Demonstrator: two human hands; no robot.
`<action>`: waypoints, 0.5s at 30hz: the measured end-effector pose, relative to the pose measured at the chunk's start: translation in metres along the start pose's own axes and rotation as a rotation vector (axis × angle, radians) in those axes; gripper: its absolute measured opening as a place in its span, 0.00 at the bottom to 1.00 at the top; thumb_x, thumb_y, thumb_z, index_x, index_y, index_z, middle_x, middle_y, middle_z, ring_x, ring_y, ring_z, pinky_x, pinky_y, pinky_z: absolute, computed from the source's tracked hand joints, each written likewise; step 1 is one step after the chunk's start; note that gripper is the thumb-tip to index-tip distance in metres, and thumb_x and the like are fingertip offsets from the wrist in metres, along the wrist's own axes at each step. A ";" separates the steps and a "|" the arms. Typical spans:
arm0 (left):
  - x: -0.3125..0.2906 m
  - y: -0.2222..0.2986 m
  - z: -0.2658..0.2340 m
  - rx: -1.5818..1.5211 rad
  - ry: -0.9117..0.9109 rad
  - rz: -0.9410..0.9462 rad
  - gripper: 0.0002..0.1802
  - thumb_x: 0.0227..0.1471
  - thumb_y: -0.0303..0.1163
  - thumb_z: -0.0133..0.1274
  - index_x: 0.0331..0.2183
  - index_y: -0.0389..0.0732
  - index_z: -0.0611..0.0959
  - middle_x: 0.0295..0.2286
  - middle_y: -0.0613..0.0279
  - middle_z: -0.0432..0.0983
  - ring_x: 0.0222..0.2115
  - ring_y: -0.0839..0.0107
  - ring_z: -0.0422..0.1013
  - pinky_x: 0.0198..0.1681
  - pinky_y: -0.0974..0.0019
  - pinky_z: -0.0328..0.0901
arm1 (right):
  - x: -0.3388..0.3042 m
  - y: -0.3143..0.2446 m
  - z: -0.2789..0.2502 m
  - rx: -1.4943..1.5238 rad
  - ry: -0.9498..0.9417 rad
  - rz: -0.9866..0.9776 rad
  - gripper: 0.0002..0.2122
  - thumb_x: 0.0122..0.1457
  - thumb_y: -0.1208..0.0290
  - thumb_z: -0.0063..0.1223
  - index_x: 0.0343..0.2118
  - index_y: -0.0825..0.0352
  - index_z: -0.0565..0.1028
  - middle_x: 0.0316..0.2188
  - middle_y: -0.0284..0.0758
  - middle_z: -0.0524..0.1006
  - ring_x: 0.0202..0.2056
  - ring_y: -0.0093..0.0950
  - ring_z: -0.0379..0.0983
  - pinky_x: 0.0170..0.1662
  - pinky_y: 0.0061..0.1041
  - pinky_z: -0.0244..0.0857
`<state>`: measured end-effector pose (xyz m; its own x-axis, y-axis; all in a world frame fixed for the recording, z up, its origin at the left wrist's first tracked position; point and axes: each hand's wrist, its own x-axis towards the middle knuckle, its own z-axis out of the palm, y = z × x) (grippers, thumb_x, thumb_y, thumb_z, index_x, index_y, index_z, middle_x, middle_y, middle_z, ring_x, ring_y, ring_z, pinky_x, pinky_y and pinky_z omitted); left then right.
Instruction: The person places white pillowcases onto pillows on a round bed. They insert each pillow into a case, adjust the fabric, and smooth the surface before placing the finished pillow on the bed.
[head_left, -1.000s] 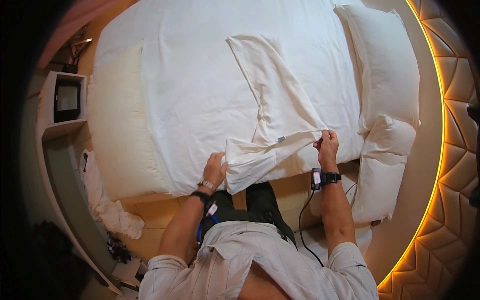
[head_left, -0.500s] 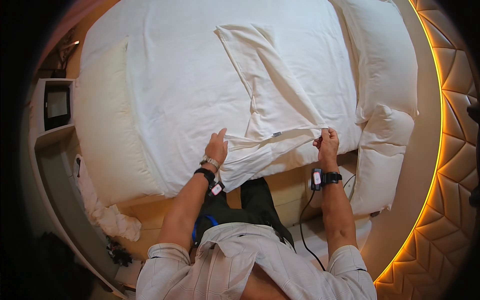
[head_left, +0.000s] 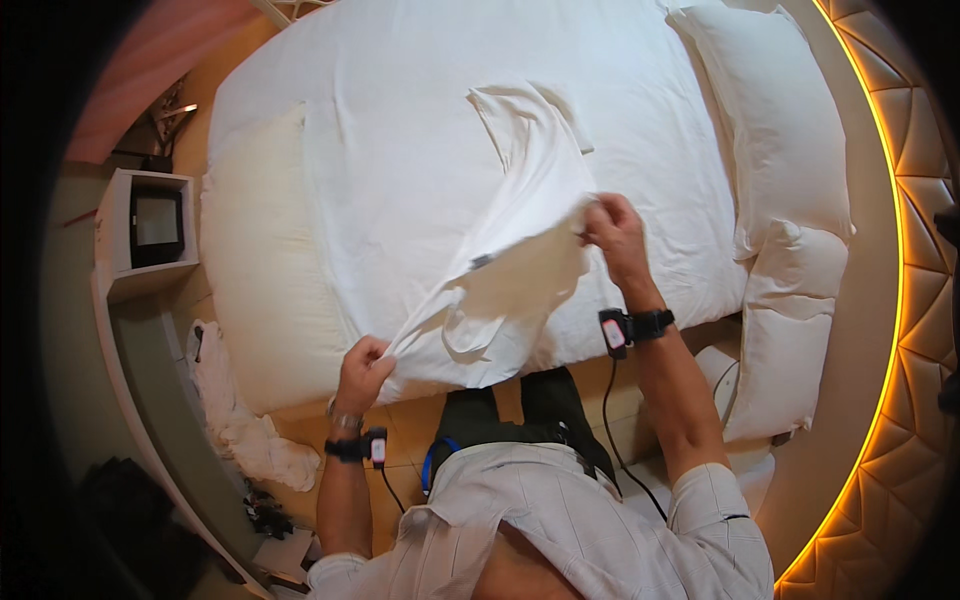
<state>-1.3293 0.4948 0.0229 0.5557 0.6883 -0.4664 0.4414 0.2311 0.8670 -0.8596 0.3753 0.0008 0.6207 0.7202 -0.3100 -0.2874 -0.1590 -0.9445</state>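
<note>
A limp white pillowcase [head_left: 520, 220] is stretched on a slant over the near side of the bed. My left hand [head_left: 362, 377] is closed on one corner of its edge, low by the mattress's near side. Higher and to the right, my right hand [head_left: 615, 235] pinches the other end of that edge, lifted off the bed. Between the hands the edge hangs partly open, with a small dark label on it and a loose fold below. The far end of the pillowcase lies folded over on the white sheet [head_left: 400, 130].
A cream bolster-like roll of bedding [head_left: 265, 270] lies across the bed's left end. White pillows [head_left: 780, 130] rest at the right by the padded, lit headboard [head_left: 920, 250]. Crumpled white cloth [head_left: 250, 430] lies on the floor at left, beside a shelf unit [head_left: 115, 230].
My right hand has risen up and left with its end of the pillowcase. My left hand has moved down and left, from spread fingers to a closed grip. The pillowcase's edge now slants.
</note>
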 end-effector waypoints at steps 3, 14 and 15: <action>-0.046 0.025 -0.035 -0.370 0.124 -0.021 0.04 0.56 0.25 0.56 0.35 0.38 0.77 0.32 0.66 0.78 0.31 0.79 0.72 0.38 0.72 0.69 | 0.000 -0.030 0.081 -0.079 -0.390 -0.066 0.21 0.69 0.72 0.56 0.63 0.70 0.68 0.56 0.43 0.78 0.54 0.29 0.77 0.46 0.25 0.75; -0.057 0.048 -0.064 -0.644 0.342 0.033 0.06 0.58 0.30 0.53 0.35 0.40 0.73 0.29 0.64 0.76 0.27 0.77 0.70 0.33 0.71 0.70 | -0.099 0.249 0.065 -0.691 -0.491 0.273 0.28 0.56 0.61 0.69 0.58 0.67 0.74 0.34 0.39 0.83 0.31 0.28 0.79 0.35 0.29 0.74; -0.053 0.054 -0.064 -0.635 0.321 0.032 0.07 0.58 0.31 0.53 0.34 0.40 0.73 0.28 0.64 0.76 0.26 0.77 0.70 0.32 0.71 0.70 | -0.114 0.271 0.074 -0.744 -0.424 0.200 0.31 0.54 0.58 0.70 0.58 0.67 0.73 0.32 0.38 0.82 0.32 0.29 0.79 0.36 0.31 0.75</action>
<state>-1.3803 0.5149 0.1062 0.2831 0.8475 -0.4491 -0.1216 0.4962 0.8597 -1.0619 0.3003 -0.2124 0.2438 0.7984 -0.5505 0.2802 -0.6014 -0.7482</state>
